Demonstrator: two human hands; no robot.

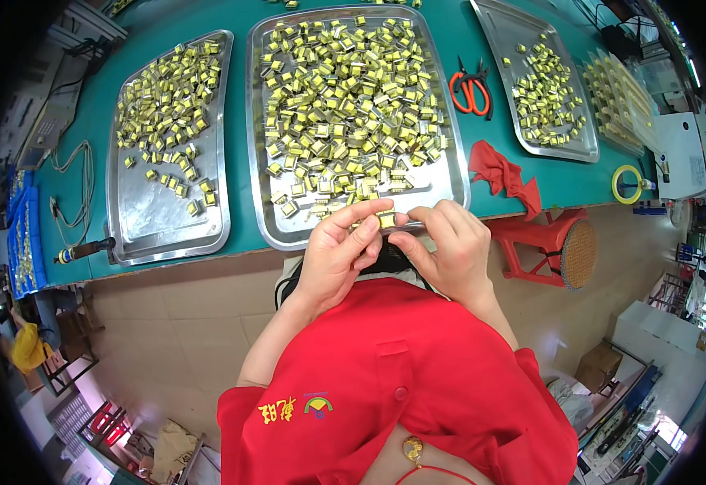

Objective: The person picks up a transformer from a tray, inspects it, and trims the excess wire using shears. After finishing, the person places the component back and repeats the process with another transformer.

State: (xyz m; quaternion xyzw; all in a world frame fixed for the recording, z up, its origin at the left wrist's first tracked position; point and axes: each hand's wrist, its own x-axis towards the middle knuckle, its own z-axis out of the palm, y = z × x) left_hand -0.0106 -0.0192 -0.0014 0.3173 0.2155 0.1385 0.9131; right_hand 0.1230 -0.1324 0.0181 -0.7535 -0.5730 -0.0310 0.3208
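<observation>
Just in front of the table's near edge, my left hand [338, 257] pinches a small yellow-taped transformer [386, 218] between thumb and fingers. Close beside it on the right is my right hand [453, 249], its fingers curled and its thumb apart from the index finger. Its fingertips are near the transformer; whether they touch it I cannot tell. Beyond both hands lies a large metal tray [438, 182] heaped with similar transformers, some of them loose near its front rim.
A left metal tray [159, 229] and a right metal tray [505, 39] hold more transformers on the green table [489, 73]. Red-handled cutters [472, 95] and a red cloth [505, 176] lie between trays. A screwdriver-like tool [84, 250] sits front left. A red stool [535, 242] stands right.
</observation>
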